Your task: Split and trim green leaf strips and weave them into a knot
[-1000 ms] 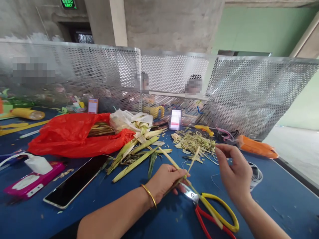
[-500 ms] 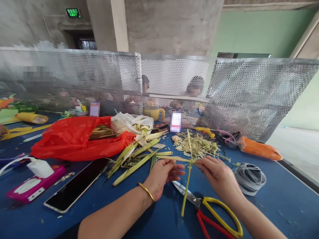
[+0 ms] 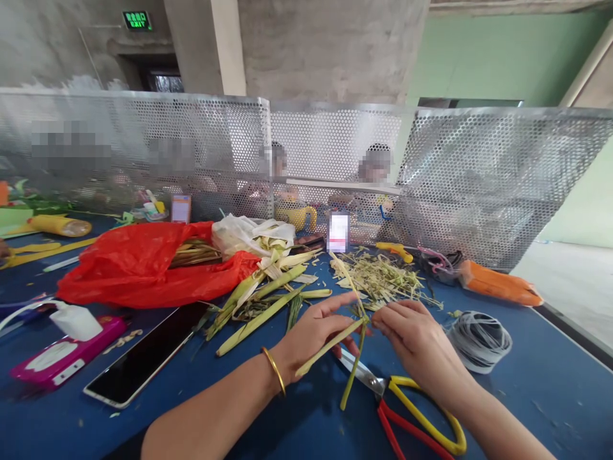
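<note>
Crossed pale-green leaf strips [image 3: 353, 365] meet at a small knot, their loose ends pointing up, down and to the lower left. My right hand [image 3: 414, 332] pinches them at the right side of that knot. My left hand [image 3: 318, 335], with a gold bangle at the wrist, has its fingers apart beside the strips. One strip end crosses in front of this hand. Below lie scissors [image 3: 378, 386] with one yellow and one red handle, partly behind the hanging strip and my right hand.
Leaf husks [image 3: 261, 319] lie left of my hands, near a red plastic bag [image 3: 134, 271] and a phone [image 3: 148, 354]. Shredded trimmings [image 3: 383, 278] are piled ahead. A grey twine ball [image 3: 480, 342] sits right. People are behind the perforated metal screen [image 3: 335, 137].
My right hand came in from the right and took hold of the strips. They have turned, one end now pointing lower left. My left hand let go and spread its fingers.
</note>
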The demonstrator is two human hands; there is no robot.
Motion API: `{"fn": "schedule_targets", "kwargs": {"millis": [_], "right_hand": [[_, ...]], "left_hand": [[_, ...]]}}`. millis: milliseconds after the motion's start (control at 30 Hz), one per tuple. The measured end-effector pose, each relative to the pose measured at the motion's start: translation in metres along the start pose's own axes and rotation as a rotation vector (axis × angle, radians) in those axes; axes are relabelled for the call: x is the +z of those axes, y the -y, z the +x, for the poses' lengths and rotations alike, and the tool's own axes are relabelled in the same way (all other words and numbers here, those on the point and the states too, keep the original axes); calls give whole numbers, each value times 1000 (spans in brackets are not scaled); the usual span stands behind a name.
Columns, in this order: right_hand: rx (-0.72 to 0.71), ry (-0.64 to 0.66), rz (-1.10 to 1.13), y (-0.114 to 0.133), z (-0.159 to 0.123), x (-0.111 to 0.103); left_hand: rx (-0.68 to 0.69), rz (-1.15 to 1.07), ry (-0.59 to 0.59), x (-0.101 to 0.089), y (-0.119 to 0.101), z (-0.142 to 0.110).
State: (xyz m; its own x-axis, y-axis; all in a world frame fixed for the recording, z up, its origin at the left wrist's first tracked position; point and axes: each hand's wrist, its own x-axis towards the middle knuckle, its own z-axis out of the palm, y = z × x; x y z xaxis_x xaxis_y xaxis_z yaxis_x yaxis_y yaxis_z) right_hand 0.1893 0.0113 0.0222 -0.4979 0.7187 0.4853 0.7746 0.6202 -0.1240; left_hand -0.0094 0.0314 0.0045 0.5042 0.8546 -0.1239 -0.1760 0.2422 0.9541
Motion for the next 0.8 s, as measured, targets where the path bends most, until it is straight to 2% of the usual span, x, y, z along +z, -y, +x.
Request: {"fn": "schedule_targets", "kwargs": {"millis": [200, 333, 400, 500, 567, 700, 733, 800], "right_hand": [[-57, -131, -112, 6, -3, 10], [-87, -160, -198, 11, -4, 15], [-101, -222, -230, 14, -5, 14], [-100, -346, -265, 17, -6, 11], [-59, -282, -225, 19, -6, 12], [155, 86, -6, 24, -8, 24], [192, 135, 29, 26, -9, 27], [178, 181, 57, 30, -11, 30]], "left_hand": [[57, 72, 14, 2, -4, -6], [-10, 38, 62, -1, -4, -7], [-27, 45, 25, -2, -2, -4], [-17, -79, -111, -3, 1, 1], [-17, -174, -171, -4, 1, 2], [-38, -223, -217, -3, 2, 4], [-31, -198, -240, -2, 4, 4], [-19, -122, -286, -1, 9, 6]]}}
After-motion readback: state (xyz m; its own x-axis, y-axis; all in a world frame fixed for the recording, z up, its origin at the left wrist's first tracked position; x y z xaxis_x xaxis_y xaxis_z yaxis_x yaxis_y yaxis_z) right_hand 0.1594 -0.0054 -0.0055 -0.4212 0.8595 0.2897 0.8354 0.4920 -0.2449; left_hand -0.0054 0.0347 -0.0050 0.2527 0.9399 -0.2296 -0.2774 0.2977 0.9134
